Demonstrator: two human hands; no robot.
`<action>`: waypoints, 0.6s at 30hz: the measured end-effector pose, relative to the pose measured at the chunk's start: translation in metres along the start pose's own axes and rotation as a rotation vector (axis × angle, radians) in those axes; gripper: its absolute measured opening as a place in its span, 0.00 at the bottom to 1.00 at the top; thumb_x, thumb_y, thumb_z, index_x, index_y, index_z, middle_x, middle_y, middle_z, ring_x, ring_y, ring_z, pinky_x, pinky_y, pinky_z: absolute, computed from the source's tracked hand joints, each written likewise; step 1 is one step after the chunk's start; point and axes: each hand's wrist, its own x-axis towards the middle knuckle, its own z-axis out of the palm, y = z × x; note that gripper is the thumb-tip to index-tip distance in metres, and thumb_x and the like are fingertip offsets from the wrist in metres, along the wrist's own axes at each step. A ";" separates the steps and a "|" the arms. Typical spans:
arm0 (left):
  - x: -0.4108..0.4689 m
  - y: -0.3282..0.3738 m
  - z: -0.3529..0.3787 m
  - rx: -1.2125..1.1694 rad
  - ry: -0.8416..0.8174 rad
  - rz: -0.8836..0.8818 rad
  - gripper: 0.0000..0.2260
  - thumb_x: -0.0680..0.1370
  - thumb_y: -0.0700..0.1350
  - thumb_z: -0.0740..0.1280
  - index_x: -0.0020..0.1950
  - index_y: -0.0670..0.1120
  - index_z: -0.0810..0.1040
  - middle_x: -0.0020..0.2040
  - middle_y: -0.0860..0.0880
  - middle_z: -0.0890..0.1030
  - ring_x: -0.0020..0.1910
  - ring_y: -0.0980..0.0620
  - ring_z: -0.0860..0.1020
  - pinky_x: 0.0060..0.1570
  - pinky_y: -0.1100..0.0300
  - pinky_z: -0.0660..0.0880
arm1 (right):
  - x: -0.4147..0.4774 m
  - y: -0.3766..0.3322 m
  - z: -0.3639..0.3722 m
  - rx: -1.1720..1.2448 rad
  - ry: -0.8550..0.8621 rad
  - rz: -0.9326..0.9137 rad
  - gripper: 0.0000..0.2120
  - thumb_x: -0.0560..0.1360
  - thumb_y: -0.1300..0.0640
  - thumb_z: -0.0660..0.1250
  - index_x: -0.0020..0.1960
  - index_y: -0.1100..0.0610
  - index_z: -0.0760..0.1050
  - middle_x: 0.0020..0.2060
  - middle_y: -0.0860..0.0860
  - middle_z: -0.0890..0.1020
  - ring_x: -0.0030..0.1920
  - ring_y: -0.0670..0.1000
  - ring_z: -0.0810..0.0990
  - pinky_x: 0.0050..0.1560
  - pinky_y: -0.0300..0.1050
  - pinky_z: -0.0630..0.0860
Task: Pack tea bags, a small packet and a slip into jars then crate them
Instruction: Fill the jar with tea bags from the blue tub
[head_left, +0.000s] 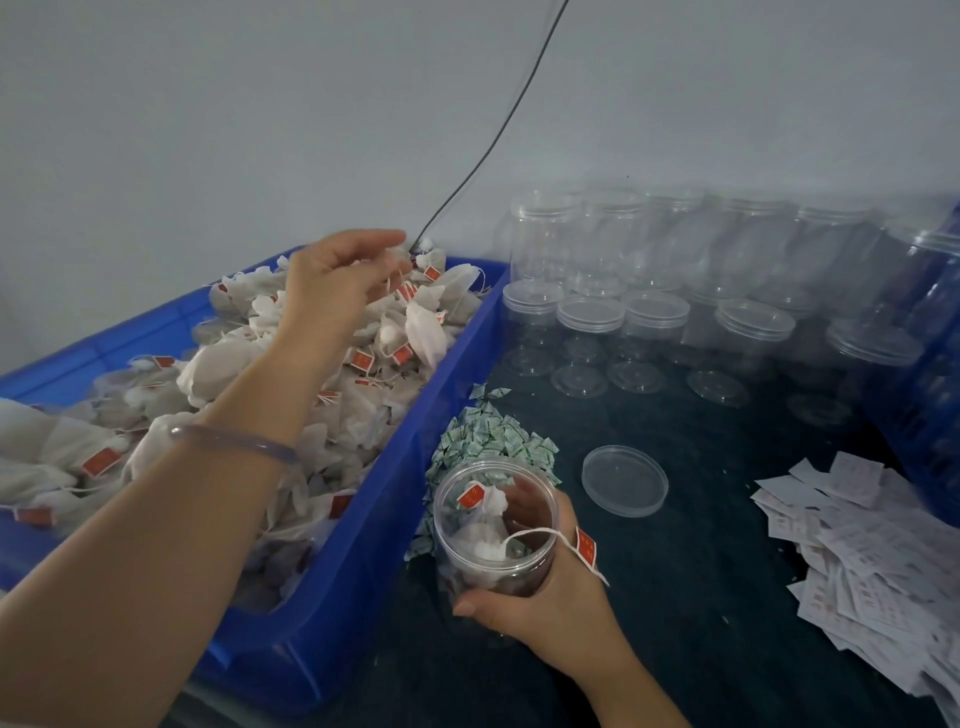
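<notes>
My right hand (545, 597) grips a clear open jar (493, 525) near the table's front. White tea bags with red tags lie inside it, and one tag (586, 545) hangs over the rim on its string. My left hand (337, 280) reaches over the far end of a blue bin (363, 561) heaped with tea bags (332, 364), fingers loosely spread above the heap and holding nothing that I can see. A pile of small green-and-white packets (488, 441) lies just behind the jar. The jar's clear lid (625, 480) lies flat to the right. White paper slips (862, 545) are scattered at the right.
Several clear lidded jars (649, 312) stand in rows at the back right against the wall. A blue crate (930, 374) rises at the right edge. A dark cable (493, 135) runs down the wall to the bin's far corner. The table top (701, 571) is dark.
</notes>
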 end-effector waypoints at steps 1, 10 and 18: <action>0.000 0.005 0.000 -0.112 0.004 -0.013 0.12 0.77 0.33 0.66 0.48 0.49 0.83 0.42 0.49 0.83 0.47 0.51 0.84 0.51 0.57 0.79 | 0.000 0.000 0.000 -0.003 -0.002 -0.002 0.42 0.52 0.49 0.84 0.61 0.36 0.70 0.58 0.43 0.81 0.60 0.46 0.80 0.54 0.36 0.76; -0.015 0.023 0.011 -0.156 -0.159 -0.093 0.12 0.77 0.32 0.64 0.50 0.47 0.82 0.32 0.52 0.80 0.32 0.56 0.78 0.29 0.63 0.73 | 0.000 0.001 -0.001 -0.010 -0.004 0.004 0.45 0.52 0.49 0.84 0.66 0.45 0.69 0.58 0.41 0.81 0.60 0.43 0.79 0.54 0.33 0.76; -0.032 0.066 0.025 -0.413 -0.376 0.013 0.14 0.75 0.35 0.65 0.43 0.52 0.86 0.33 0.53 0.80 0.32 0.56 0.78 0.26 0.65 0.71 | 0.002 0.000 0.000 -0.038 -0.003 -0.003 0.42 0.52 0.46 0.84 0.61 0.33 0.69 0.58 0.41 0.80 0.60 0.44 0.79 0.55 0.39 0.78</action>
